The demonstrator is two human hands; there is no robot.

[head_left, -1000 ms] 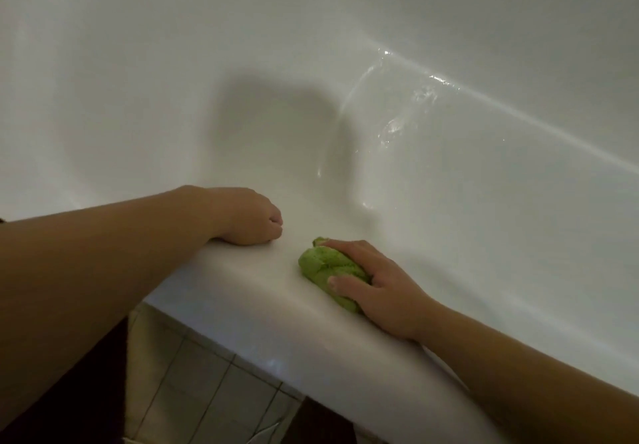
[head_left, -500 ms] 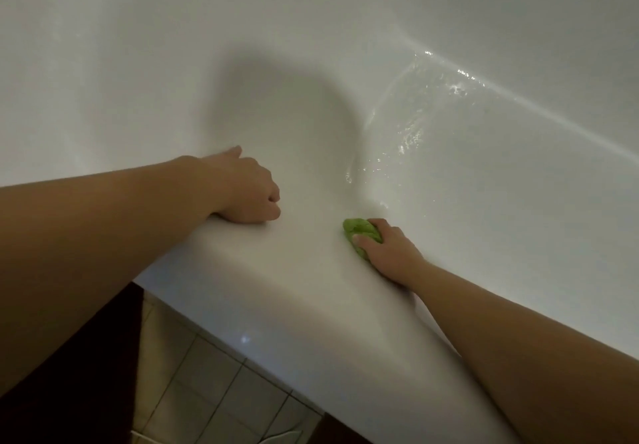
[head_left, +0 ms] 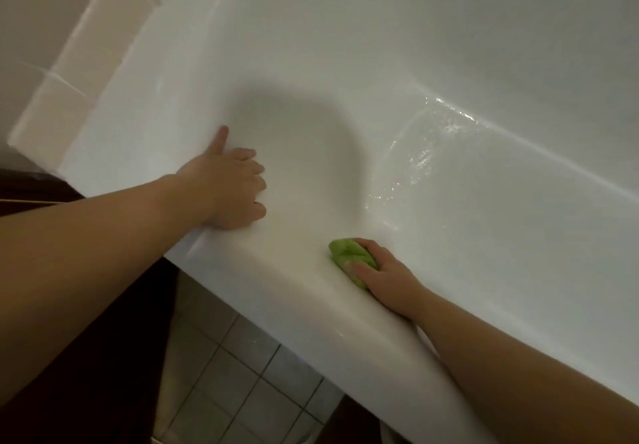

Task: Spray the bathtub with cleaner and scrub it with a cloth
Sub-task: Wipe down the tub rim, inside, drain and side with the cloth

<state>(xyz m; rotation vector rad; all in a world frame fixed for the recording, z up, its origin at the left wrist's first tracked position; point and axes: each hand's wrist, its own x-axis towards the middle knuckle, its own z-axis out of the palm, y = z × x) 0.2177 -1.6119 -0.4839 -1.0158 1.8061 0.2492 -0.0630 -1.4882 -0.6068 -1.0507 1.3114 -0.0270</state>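
Note:
The white bathtub [head_left: 276, 305] fills most of the view, its near rim running from the upper left down to the lower right. My right hand [head_left: 387, 277] grips a bunched green cloth [head_left: 349, 258] and holds it against the inner edge of the rim. My left hand [head_left: 228, 188] rests on the rim further left, fingers curled over the edge into the tub, thumb pointing up. Wet streaks [head_left: 425, 153] glisten on the tub's inner wall and floor to the right. No spray bottle is in view.
Grey floor tiles [head_left: 242, 374] lie below the tub's outer side. A beige tiled wall [head_left: 58, 46] meets the tub's end at the upper left. Something dark [head_left: 86, 357] stands beside the tub at the lower left.
The view has swung left, showing the tub's end and the tiled wall. My right hand with the cloth has slid along the rim's inner edge. My left hand's thumb now sticks out.

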